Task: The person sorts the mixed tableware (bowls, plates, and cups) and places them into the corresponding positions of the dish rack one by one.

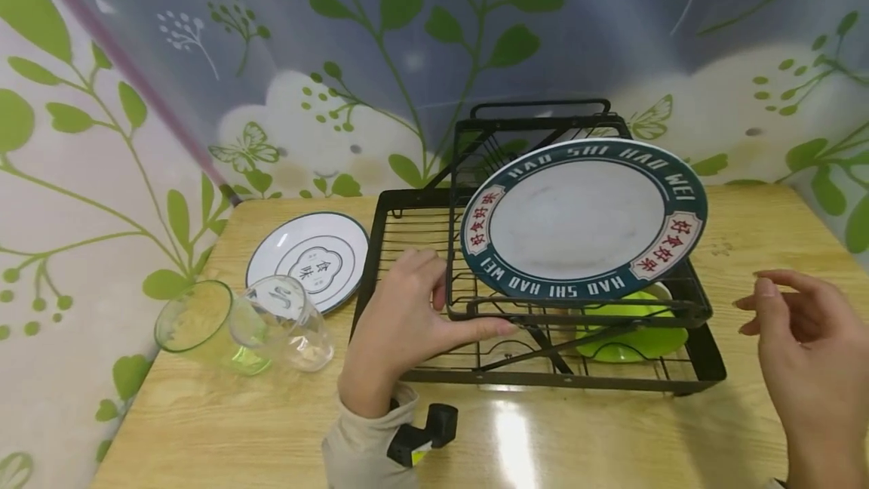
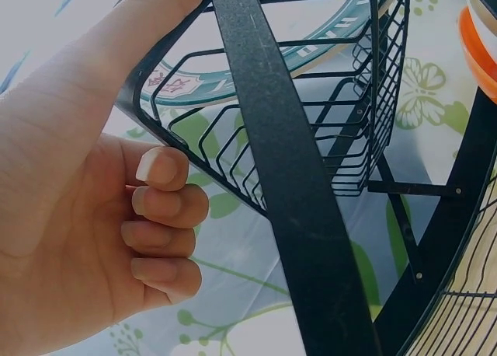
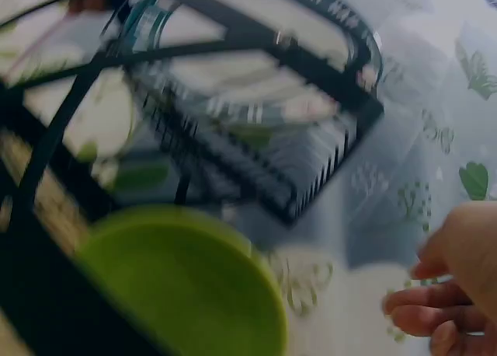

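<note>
A black wire dish rack (image 1: 370, 270) with two tiers stands on the table. My left hand (image 1: 407, 308) grips the upper tier at its front left corner, thumb along the front rail. In the left wrist view the other fingers (image 2: 163, 204) curl under the side rail. A large oval plate (image 1: 577, 217) with a dark green lettered rim lies tilted on the upper tier. Beneath it, at the right of the lower tier, sits a bright green bowl (image 1: 624, 345), partly hidden. Off the rack's right side, my right hand (image 1: 808, 330) is in the air, fingers loosely bent, holding nothing.
Left of the rack, a round white plate (image 1: 278, 247) lies on the wooden table (image 1: 543, 444). Two drinking glasses, one green-tinted (image 1: 197, 315) and one clear (image 1: 312, 342), are in front of it. A leaf-patterned wall (image 1: 400, 96) rises behind the rack.
</note>
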Demonstrator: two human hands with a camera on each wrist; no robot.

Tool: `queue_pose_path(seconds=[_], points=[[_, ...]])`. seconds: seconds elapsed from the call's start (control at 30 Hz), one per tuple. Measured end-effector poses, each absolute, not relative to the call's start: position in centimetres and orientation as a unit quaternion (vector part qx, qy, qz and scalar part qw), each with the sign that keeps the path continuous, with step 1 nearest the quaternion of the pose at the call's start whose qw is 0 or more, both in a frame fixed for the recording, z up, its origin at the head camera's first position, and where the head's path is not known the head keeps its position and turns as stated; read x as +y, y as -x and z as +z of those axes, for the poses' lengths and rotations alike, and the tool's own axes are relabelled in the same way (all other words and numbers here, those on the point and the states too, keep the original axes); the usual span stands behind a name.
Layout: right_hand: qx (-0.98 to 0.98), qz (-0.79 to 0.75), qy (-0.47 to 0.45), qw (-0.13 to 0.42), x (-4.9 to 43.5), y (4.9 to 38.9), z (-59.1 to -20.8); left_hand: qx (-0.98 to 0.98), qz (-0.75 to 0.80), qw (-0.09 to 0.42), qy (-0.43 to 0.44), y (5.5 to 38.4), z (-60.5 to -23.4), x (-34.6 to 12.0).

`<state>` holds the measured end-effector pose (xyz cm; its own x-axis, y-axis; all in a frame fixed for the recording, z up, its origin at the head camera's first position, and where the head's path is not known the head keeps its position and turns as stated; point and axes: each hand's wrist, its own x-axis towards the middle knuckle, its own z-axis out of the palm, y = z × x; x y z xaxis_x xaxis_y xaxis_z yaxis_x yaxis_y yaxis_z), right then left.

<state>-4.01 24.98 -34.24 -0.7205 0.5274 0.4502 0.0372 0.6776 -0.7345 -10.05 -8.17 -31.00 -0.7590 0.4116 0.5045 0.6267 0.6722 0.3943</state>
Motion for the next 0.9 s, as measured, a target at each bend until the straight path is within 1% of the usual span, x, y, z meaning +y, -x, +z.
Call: queue_pose_path(seconds=[0.17,0.27,0.43,0.53,0.6,0.77,0.9], points=[[-0.928,0.21,0.046,0.306,27.3,2.7,-36.8,-0.902,-0.282,0.175,0.278,10.0,-30.7,-8.1],[-0.955,0.144,-0.008,0.259,28.6,1.9,-38.2,-0.906,-0.28,0.165,0.272,9.9,-30.6,-8.1],[-0.98,0.078,-0.039,0.177,30.0,1.9,-40.3,-0.909,-0.277,0.163,0.266,9.9,-30.6,-8.3],[-0.989,0.073,-0.033,0.126,30.2,2.3,-41.3,-0.909,-0.278,0.163,0.266,9.9,-30.5,-8.4],[-0.989,0.072,-0.046,0.12,30.3,2.7,-42.0,-0.91,-0.278,0.158,0.265,9.9,-30.5,-8.4],[-0.977,0.134,-0.09,0.138,30.3,4.0,-42.8,-0.912,-0.281,0.142,0.262,9.8,-30.6,-8.3],[-0.966,0.197,-0.109,0.127,30.2,4.9,-42.8,-0.913,-0.283,0.137,0.258,9.8,-30.6,-8.2]])
